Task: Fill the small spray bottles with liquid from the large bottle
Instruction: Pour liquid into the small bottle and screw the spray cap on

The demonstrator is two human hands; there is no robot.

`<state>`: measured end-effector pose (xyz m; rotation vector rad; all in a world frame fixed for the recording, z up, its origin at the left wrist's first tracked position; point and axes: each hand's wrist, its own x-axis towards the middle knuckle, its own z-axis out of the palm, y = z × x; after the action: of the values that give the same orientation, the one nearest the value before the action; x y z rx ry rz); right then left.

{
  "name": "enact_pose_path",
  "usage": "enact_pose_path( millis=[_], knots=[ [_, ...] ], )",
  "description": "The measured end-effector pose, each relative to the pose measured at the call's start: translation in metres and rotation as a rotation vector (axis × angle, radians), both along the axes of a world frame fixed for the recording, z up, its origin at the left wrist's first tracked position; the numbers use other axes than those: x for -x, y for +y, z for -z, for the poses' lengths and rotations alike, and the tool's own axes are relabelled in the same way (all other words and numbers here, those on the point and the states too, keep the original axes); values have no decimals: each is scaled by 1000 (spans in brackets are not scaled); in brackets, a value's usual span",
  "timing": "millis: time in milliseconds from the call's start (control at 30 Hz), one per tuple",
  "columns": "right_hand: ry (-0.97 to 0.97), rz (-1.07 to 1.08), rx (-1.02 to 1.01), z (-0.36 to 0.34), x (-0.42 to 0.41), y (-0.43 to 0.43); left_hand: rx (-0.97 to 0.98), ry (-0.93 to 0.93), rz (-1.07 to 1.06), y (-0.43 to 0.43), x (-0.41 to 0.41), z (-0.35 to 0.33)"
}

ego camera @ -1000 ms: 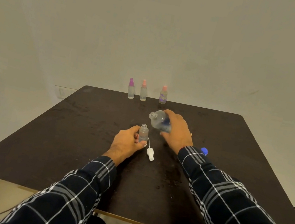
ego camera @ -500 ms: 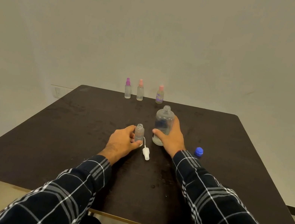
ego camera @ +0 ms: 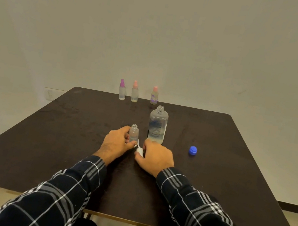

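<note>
A small clear spray bottle (ego camera: 134,132) stands uncapped on the dark table (ego camera: 62,127), with my left hand (ego camera: 116,144) wrapped around its lower part. Just right of it the large clear bottle (ego camera: 157,124) stands upright and open, a little liquid at its bottom, nobody touching it. My right hand (ego camera: 156,158) rests on the table in front of the large bottle, fingers closing on the white spray head (ego camera: 140,150) with its thin tube. The blue cap (ego camera: 193,150) lies further right.
Three capped small spray bottles stand in a row at the table's far edge: a purple-topped one (ego camera: 122,90), a pink-topped one (ego camera: 135,92) and a pink-topped one with a purple label (ego camera: 154,96). A wall rises right behind them.
The large bottle went from tilted over the small bottle to standing upright on the table. My right hand let go of it and came down onto the white spray head.
</note>
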<state>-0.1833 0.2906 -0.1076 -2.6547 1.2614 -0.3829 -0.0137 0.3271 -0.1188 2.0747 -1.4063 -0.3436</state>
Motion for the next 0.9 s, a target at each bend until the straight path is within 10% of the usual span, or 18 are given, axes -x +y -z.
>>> enact_pose_path(
  millis=[900],
  knots=[
    [-262, 138, 170, -32, 11, -9, -61, -27, -20, -2, 1, -4]
  ],
)
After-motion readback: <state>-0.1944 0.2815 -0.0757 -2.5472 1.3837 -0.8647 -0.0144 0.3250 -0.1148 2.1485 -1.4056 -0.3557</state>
